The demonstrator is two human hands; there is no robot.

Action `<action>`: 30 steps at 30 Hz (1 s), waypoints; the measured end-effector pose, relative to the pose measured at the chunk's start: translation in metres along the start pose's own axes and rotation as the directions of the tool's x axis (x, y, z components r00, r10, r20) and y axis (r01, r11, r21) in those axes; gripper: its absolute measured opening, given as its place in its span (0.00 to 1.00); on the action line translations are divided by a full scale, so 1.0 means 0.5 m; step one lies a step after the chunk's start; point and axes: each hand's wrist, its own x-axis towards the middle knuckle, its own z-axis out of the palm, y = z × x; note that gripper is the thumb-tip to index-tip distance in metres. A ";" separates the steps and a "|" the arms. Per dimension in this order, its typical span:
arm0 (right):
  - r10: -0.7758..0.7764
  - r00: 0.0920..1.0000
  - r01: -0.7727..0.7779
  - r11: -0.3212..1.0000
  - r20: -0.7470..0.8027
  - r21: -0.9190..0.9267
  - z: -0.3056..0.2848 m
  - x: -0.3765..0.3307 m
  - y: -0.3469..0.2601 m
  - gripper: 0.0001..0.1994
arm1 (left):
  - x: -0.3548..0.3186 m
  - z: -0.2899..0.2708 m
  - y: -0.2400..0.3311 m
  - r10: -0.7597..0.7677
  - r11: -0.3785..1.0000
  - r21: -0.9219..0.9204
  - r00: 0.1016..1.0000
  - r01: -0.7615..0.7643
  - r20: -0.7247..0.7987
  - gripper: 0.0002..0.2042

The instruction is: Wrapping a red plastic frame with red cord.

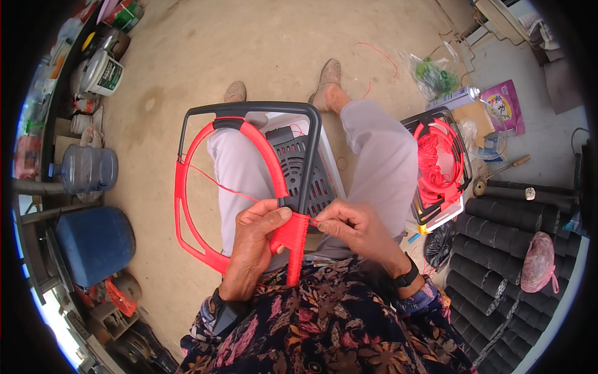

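A bare concrete floor (pixel 261 43) spreads out under the seated person, with a blue plastic drum (pixel 94 244) and a clear water jug (pixel 84 168) at the left and rows of dark cardboard tubes (pixel 504 249) stacked at the right. Beside the right knee stands a black crate of red cord and hoops (pixel 439 165).

Across the lap lies a black rounded-square plastic frame (pixel 249 111), with a red curved plastic hoop (pixel 187 187) set inside it; both reach away from the body toward the feet, their long axis running from the hands forward.

Where the frame's near side meets the hoop, a band of wound red cord (pixel 294 240) hangs downward. The left hand (pixel 252 240) is closed around that junction, thumb pressed across the top of the wrapping. The right hand (pixel 349 227) sits just to the right of it, thumb and forefinger pinched together on the thin red cord end (pixel 313 221), the other fingers curled. A loose strand of red thread (pixel 218 182) runs from the wrapping leftward to the hoop.
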 end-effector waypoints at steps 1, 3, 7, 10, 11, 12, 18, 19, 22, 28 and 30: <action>0.000 1.000 0.000 1.000 -0.003 0.000 0.003 -0.004 0.003 0.07 | -0.001 0.002 0.000 -0.002 1.000 0.002 1.000 0.002 0.003 0.07; 0.040 0.998 -0.038 0.998 -0.040 0.049 0.007 -0.010 0.014 0.07 | -0.001 0.008 0.000 0.004 1.000 0.027 1.000 -0.003 -0.021 0.07; 0.126 0.977 -0.135 0.990 -0.175 -0.039 -0.023 -0.022 0.028 0.03 | -0.001 -0.001 0.011 0.059 0.997 -0.041 0.998 -0.060 -0.037 0.05; -0.221 0.844 -0.001 0.911 -0.489 -0.413 -0.100 -0.039 0.027 0.03 | -0.002 -0.007 0.013 0.063 0.994 -0.090 0.998 -0.066 -0.032 0.05; -0.330 0.783 0.000 0.848 -0.527 -0.530 -0.128 -0.040 0.022 0.03 | -0.004 -0.008 0.011 0.070 0.994 -0.079 0.997 -0.072 -0.030 0.05; -0.433 0.706 0.002 0.792 -0.560 -0.610 -0.152 -0.039 0.027 0.04 | -0.005 -0.010 0.008 0.078 0.994 -0.069 0.997 -0.080 -0.028 0.05; -0.244 0.584 -0.059 0.938 -0.774 -0.340 -0.250 -0.042 0.012 0.08 | -0.006 -0.009 0.009 0.063 0.996 -0.057 0.998 -0.065 -0.029 0.05; -0.135 0.605 -0.011 0.984 -0.785 -0.177 -0.259 -0.035 -0.005 0.10 | -0.009 -0.008 0.011 0.073 0.995 -0.065 0.997 -0.075 -0.034 0.05; -0.140 0.594 0.156 0.986 -0.792 -0.057 -0.231 0.031 -0.086 0.14 | -0.012 -0.008 0.010 0.041 0.998 -0.049 0.997 -0.045 -0.068 0.05; -0.569 0.808 0.496 0.798 -0.155 -0.342 -0.038 0.134 -0.220 0.08 | -0.003 -0.014 -0.001 0.052 0.998 -0.045 0.998 -0.053 -0.031 0.05; -0.491 0.857 0.509 0.754 0.159 -0.416 0.024 0.158 -0.181 0.05 | -0.004 -0.012 0.000 0.037 0.998 -0.057 0.999 -0.039 -0.030 0.06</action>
